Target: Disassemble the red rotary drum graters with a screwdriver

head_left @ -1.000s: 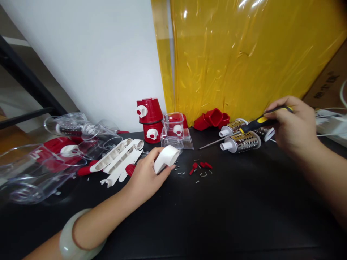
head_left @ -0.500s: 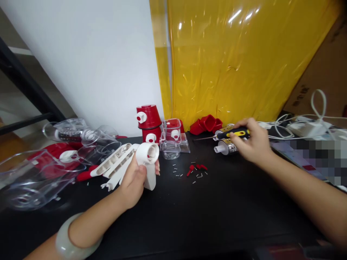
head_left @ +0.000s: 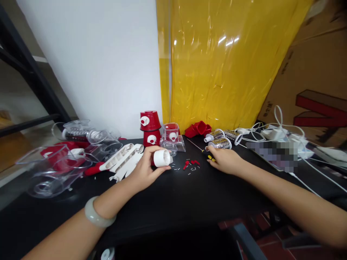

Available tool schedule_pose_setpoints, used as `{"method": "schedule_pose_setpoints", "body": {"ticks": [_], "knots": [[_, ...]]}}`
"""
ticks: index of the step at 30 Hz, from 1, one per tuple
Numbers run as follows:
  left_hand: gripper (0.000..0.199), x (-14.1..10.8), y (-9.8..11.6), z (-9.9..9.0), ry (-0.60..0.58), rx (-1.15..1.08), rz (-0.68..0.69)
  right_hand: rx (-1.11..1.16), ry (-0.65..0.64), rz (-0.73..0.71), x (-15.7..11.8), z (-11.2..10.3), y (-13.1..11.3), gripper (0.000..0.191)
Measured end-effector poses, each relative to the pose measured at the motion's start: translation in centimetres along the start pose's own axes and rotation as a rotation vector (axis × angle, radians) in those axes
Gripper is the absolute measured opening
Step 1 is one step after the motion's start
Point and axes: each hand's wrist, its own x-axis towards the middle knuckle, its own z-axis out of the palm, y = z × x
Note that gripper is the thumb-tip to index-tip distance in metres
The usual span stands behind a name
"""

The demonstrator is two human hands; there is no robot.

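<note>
My left hand point(head_left: 148, 169) grips a white plastic part point(head_left: 162, 158) by its round end, its hollow opening turned to the right. On the black table, my right hand point(head_left: 221, 159) has its fingers round the black and yellow handle of a screwdriver point(head_left: 208, 155), whose thin shaft points up and left. Several small screws and red pieces point(head_left: 186, 164) lie between the hands. Behind them stand two stacked red housings point(head_left: 150, 121) with white knobs, beside a clear plastic part point(head_left: 172, 141). White handle halves point(head_left: 119, 157) lie left of my left hand.
Metal grater drums point(head_left: 221, 143) and red cone-like parts point(head_left: 199, 129) lie at the back. Clear plastic parts point(head_left: 58, 169) are heaped at the left. White cables point(head_left: 279, 122) and a tablet with a blurred screen point(head_left: 268, 155) are at the right.
The screwdriver has come down and left to the table with my right hand. The white part has turned in my left hand, its opening now facing right. The view has shifted.
</note>
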Motion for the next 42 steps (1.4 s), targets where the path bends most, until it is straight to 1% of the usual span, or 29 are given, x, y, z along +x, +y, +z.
{"method": "schedule_pose_setpoints", "body": {"ticks": [2, 4, 7, 10, 11, 12, 13, 14, 15, 17, 20, 25, 29, 32, 35, 39, 42], "knots": [[0.053, 0.0, 0.1, 0.1, 0.007, 0.047, 0.014, 0.005, -0.012, 0.006, -0.3, 0.2, -0.2, 0.032], [0.055, 0.1, 0.3, 0.1, 0.020, 0.069, 0.046, 0.011, 0.011, 0.017, -0.3, -0.6, -0.8, 0.027], [0.057, 0.3, 0.5, 0.1, 0.038, 0.062, 0.149, 0.049, 0.097, 0.003, 0.0, -3.3, -2.9, 0.021], [0.056, 0.6, 0.7, 0.2, 0.064, 0.059, 0.254, 0.182, 0.132, -0.120, 0.7, -5.9, -6.3, 0.025], [0.055, 0.7, 0.7, 0.2, 0.080, 0.064, 0.273, 0.270, 0.114, -0.190, 1.1, -6.4, -7.5, 0.027], [0.055, 0.8, 0.8, 0.2, 0.098, 0.073, 0.282, 0.484, 0.083, -0.286, 1.5, -6.8, -8.7, 0.030], [0.054, 0.8, 0.8, 0.2, 0.117, 0.091, 0.284, 0.648, 0.085, -0.338, 2.0, -6.8, -9.7, 0.031], [0.054, 0.9, 0.8, 0.2, 0.138, 0.114, 0.282, 0.765, 0.102, -0.372, 2.5, -6.8, -10.6, 0.031], [0.053, 0.9, 0.9, 0.2, 0.159, 0.140, 0.278, 0.854, 0.121, -0.403, 3.0, -6.6, -11.3, 0.030], [0.052, 0.9, 0.9, 0.0, 0.185, 0.194, 0.267, 0.931, 0.158, -0.455, 4.0, -6.1, -12.0, 0.030], [0.051, 0.8, 0.7, -0.3, 0.198, 0.234, 0.253, 0.950, 0.173, -0.509, 5.1, -5.5, -12.2, 0.028], [0.051, 0.8, 0.4, -0.6, 0.190, 0.215, 0.239, 0.963, 0.188, -0.523, 5.7, -5.1, -12.1, 0.026], [0.055, 0.9, 0.9, -0.7, 0.181, 0.241, 0.273, 1.012, 0.237, -0.523, 5.4, -4.3, -12.4, 0.025], [0.054, 0.9, 1.5, -0.9, 0.140, 0.280, 0.310, 1.057, 0.276, -0.539, 5.0, -3.6, -12.4, 0.026], [0.055, 0.9, 1.6, -0.9, 0.109, 0.276, 0.308, 1.096, 0.290, -0.558, 4.6, -3.0, -12.2, 0.027], [0.061, 0.9, 1.4, -0.9, 0.100, 0.257, 0.335, 1.132, 0.311, -0.609, 4.5, -2.6, -11.9, 0.027], [0.059, 1.1, 1.6, -1.0, 0.114, 0.267, 0.347, 1.166, 0.349, -0.592, 4.6, -2.5, -11.6, 0.027]]}}
